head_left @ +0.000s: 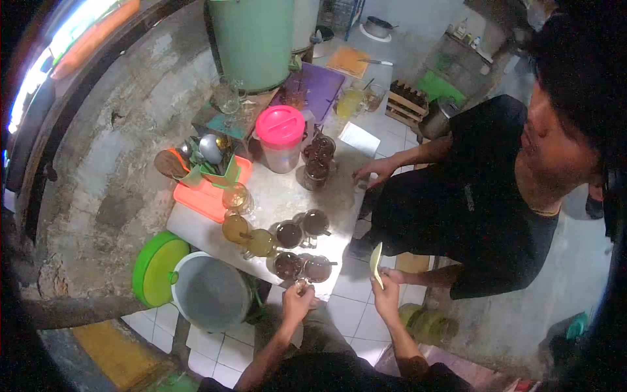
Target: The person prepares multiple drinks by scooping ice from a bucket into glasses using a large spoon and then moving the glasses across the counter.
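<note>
My left hand (297, 300) is at the near edge of the table, its fingers closed on something small by the handles of two glass mugs of dark drink (288, 265); what it grips is hard to tell. Off the table's right side, my right hand (386, 293) holds a thin pale-green, curved item (376, 262) upright. Beyond the near mugs stand two more dark drinks (289, 233) and, to their left, mugs of yellowish drink (261, 242). A paler glass mug (237, 198) is behind those. Further back are several dark mugs (316, 172) beside a pink-lidded pitcher (279, 142).
A co-worker in black (455, 196) stands close on the right, one hand near the table edge. Utensil holders (220, 171) sit on an orange tray (198, 202). A large open bucket (213, 291) is at the near left. A green container (252, 44) stands at the back.
</note>
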A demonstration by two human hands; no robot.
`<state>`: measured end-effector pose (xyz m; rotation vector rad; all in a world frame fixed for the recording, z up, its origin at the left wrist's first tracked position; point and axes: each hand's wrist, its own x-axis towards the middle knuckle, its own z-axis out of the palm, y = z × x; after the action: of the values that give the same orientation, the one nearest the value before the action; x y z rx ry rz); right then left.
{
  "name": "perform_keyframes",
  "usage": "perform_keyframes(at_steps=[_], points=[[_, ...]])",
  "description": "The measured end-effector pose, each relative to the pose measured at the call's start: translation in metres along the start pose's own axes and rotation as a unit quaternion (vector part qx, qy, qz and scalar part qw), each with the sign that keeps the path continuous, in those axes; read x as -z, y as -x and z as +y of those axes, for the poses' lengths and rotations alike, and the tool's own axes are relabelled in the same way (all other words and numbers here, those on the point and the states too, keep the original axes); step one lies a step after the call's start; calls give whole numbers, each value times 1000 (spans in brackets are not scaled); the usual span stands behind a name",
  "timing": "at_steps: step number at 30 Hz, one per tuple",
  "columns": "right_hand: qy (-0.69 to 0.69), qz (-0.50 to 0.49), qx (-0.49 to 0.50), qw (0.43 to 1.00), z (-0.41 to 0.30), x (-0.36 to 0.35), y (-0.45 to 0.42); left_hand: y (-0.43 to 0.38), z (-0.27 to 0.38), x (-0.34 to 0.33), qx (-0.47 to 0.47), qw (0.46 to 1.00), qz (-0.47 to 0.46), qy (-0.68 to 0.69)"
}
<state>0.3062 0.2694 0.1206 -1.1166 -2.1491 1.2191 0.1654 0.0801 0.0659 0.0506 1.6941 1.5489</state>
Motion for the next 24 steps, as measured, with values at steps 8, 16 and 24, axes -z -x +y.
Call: perform_keyframes(at_steps=[8,16,24], points=[[-31,-35,-89,995,12,5,-38,-9,-15,-50,-22,997,23,-71],[-53,-24,-125,990,3,34,-34,-29,-29,-112,-11,1000,27,6],[-13,14,-82,996,6,68,-31,-71,12,-155,-53,997,44,-25]])
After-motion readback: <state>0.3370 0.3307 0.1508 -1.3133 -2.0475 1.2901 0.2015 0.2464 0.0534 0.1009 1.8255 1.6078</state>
